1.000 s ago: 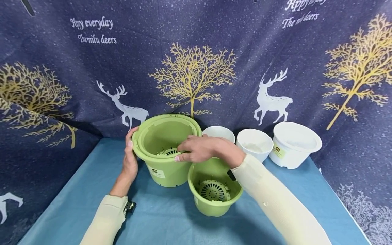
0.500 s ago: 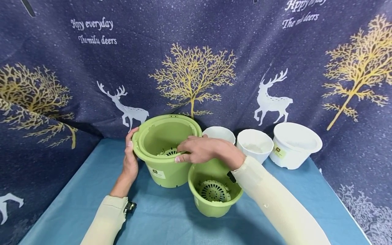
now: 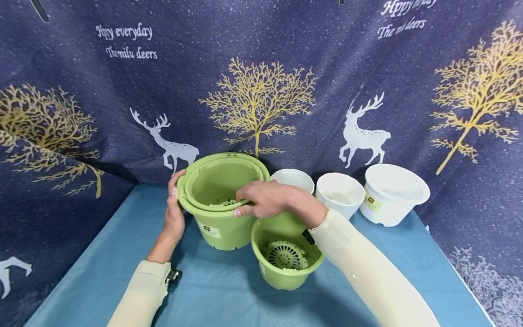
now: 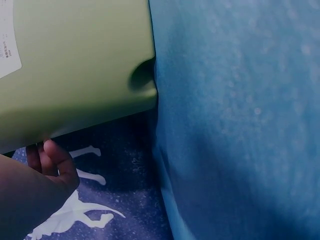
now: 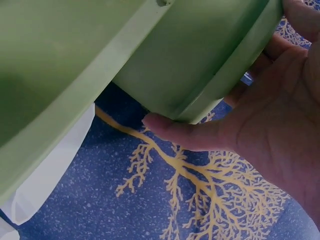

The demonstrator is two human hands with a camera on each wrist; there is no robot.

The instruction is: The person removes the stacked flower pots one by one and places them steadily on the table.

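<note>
A large green flower pot with a white label stands at the back left of the table. Nested in it is an inner green flower pot; part of its slotted base shows. My left hand holds the large pot's left rim, and in the left wrist view its curled fingers touch the pot wall. At the front right rim, my right hand grips the inner pot, fingers over the edge inside and thumb outside. The right fingertips are hidden in the head view. Under my right forearm, a smaller green flower pot stands with its slotted base visible.
Two small white pots, one partly behind my right hand and another beside it, stand along the back. A larger white flower pot is at the right. Behind the blue tablecloth hangs a dark blue printed curtain.
The inner pot's near rim looks slightly raised, and less of its slotted base shows. Both hands keep their hold in nearly the same place.
</note>
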